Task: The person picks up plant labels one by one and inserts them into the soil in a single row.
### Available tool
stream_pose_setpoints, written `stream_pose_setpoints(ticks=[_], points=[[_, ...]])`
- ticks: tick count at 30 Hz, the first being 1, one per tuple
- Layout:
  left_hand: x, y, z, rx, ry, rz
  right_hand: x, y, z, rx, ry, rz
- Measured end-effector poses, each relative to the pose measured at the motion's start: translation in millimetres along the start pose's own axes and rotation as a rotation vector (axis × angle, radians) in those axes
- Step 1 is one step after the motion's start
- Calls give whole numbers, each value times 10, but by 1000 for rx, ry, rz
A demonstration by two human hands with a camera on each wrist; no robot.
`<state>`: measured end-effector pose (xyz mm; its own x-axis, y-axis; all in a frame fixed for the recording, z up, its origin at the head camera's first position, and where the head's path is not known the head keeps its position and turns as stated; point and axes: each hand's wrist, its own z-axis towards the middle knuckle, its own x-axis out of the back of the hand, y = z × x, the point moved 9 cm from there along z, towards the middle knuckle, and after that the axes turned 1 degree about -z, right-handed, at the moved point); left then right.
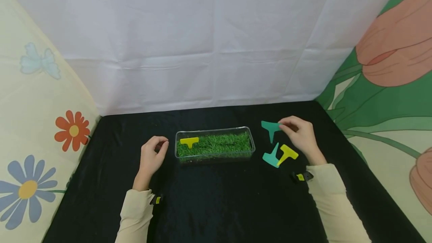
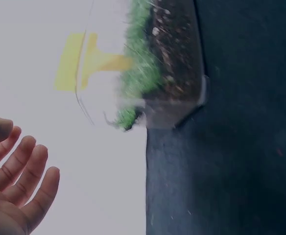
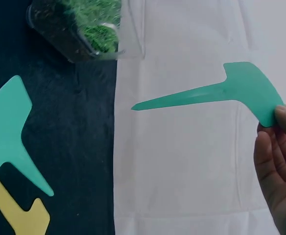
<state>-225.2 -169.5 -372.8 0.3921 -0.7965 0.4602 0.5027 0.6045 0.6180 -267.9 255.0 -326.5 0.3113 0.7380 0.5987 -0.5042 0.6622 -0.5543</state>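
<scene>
My right hand pinches one end of a green T-shaped plant label between thumb and fingers; its pointed stem hangs down in the head view. In the right wrist view, the green label shows whole, its tip toward the planter. My left hand hovers left of the planter, fingers loosely bent with nothing in them. The clear plastic planter contains soil and short green grass. A yellow T-shaped label stands upright in the grass near the left end.
On the black tablecloth, right of the planter, lie another green label and a yellow label, overlapping at the stem. A white cloth rises behind the table, with flower-printed cloths at both sides.
</scene>
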Motion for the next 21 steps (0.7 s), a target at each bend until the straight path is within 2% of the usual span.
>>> stream_pose_setpoints(ticks=[10,17,21], points=[[-153,77,66,-2,-41,-29,-35,-204,58,25,21,60],[-220,98,71,-18,-68,-43,-16,-588,102,47,22,120],[-245,98,68,-10,-81,-40,-19,-734,125,92,26,126]])
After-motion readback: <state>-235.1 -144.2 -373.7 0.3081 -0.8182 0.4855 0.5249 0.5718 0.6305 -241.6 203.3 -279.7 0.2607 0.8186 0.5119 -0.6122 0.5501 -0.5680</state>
